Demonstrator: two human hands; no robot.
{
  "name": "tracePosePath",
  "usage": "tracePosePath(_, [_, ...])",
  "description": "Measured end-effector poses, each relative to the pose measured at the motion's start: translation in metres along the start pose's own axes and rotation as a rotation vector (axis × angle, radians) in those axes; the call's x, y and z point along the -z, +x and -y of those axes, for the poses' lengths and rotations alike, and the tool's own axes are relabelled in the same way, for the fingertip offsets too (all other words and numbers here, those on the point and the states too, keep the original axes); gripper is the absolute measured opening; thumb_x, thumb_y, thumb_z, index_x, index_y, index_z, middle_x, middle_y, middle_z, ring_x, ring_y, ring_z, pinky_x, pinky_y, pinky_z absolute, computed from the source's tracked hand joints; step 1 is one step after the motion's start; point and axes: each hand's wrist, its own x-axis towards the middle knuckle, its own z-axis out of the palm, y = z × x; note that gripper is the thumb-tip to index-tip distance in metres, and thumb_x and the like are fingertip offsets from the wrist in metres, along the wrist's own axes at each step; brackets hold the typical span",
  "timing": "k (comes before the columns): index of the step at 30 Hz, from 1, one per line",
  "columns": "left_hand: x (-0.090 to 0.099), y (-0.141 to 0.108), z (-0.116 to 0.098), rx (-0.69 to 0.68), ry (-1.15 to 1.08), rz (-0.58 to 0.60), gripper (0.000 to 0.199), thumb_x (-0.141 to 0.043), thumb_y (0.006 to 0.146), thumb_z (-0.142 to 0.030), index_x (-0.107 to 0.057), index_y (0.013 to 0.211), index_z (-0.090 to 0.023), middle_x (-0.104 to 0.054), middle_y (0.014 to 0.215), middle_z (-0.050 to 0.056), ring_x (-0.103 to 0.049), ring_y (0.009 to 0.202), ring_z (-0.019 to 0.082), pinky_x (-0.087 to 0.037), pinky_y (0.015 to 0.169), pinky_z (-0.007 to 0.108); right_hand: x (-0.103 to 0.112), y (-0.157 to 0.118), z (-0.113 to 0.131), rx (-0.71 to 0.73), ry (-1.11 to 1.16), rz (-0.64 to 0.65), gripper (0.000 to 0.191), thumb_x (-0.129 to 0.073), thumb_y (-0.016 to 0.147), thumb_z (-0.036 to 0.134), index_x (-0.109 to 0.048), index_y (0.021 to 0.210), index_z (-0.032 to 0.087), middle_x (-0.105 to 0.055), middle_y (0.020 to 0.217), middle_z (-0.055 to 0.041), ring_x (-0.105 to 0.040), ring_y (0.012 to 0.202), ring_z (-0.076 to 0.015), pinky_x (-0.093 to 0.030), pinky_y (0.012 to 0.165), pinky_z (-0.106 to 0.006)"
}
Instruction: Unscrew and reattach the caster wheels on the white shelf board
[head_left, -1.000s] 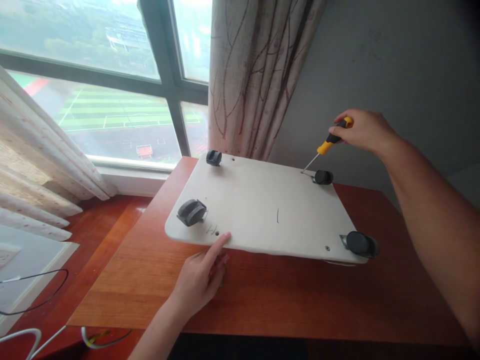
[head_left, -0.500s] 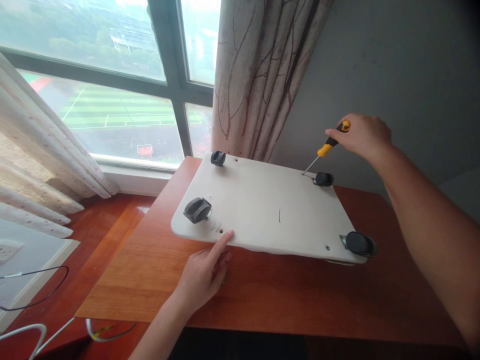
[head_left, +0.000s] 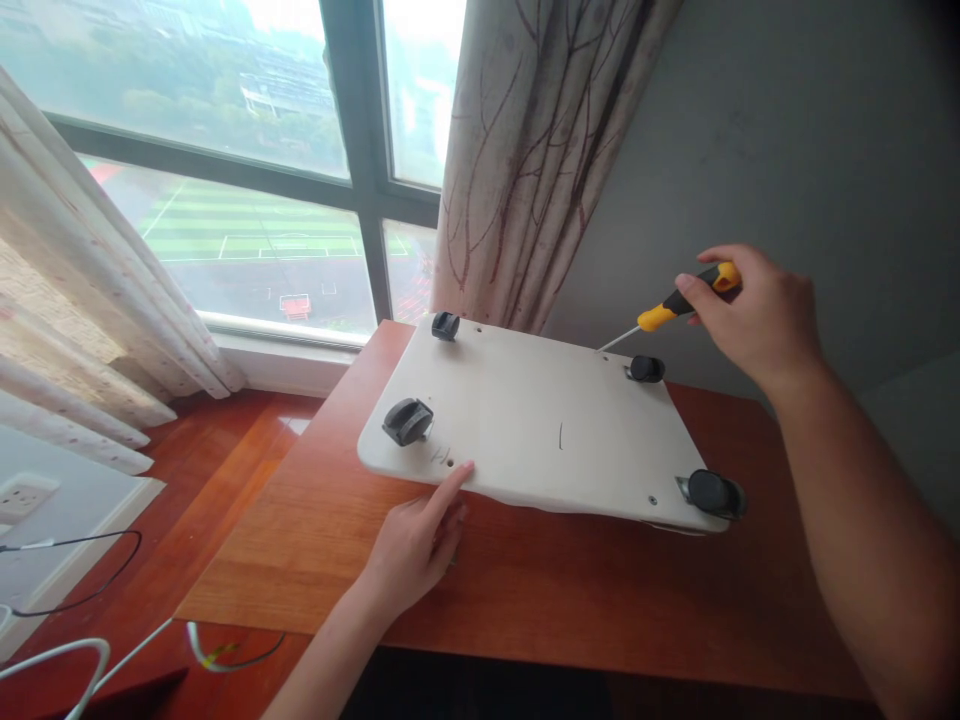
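Observation:
A white board [head_left: 517,420] with several black casters lies on the reddish wooden table [head_left: 300,540]. My right hand [head_left: 757,305] grips a yellow and black screwdriver [head_left: 664,312], whose tip is near the board's far edge, just left of the far right caster [head_left: 646,369]. At the board's near edge, my left hand [head_left: 420,540] rests its extended index finger on the surface, beside a hole and a pencil mark. The other left fingers are curled below the edge; whether they hold anything is hidden. The near left caster [head_left: 408,421] stands close to that hand.
Behind the table are a patterned curtain [head_left: 510,180] and a grey wall [head_left: 772,170]. A window with a sill is at the back left. Cables [head_left: 120,655] hang at the lower left near a wall socket [head_left: 26,497].
My right hand has moved right and slightly down, and the screwdriver is tilted flatter, its tip lifted off the screw hole. My left hand keeps its place on the board. The view has shifted slightly.

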Motion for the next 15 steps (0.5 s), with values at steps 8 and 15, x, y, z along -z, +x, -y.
tracePosePath(8, [0.003,0.000,-0.004,-0.028,-0.031,-0.049,0.056,-0.045,0.099,-0.014,-0.032,0.152,-0.023,-0.074,0.095,0.001,-0.064,0.062,0.010,-0.051,0.064,0.020,0.031,-0.135,0.041,-0.282,0.743,0.072,0.028,-0.062,0.082,0.061,-0.066,0.110,0.058,-0.072,0.087,0.0009,-0.071,0.085,-0.0328,-0.062,0.067,-0.049])
tracePosePath(15, [0.009,-0.009,-0.012,0.008,-0.004,-0.140,0.040,-0.048,0.099,-0.016,-0.047,0.139,-0.018,-0.071,0.092,0.003,-0.063,0.064,0.010,-0.053,0.064,0.020,0.012,-0.221,0.048,-0.454,0.892,0.107,0.032,-0.063,0.087,0.048,-0.066,0.118,0.040,-0.074,0.100,-0.0044,-0.070,0.075,-0.0265,-0.062,0.061,-0.042])
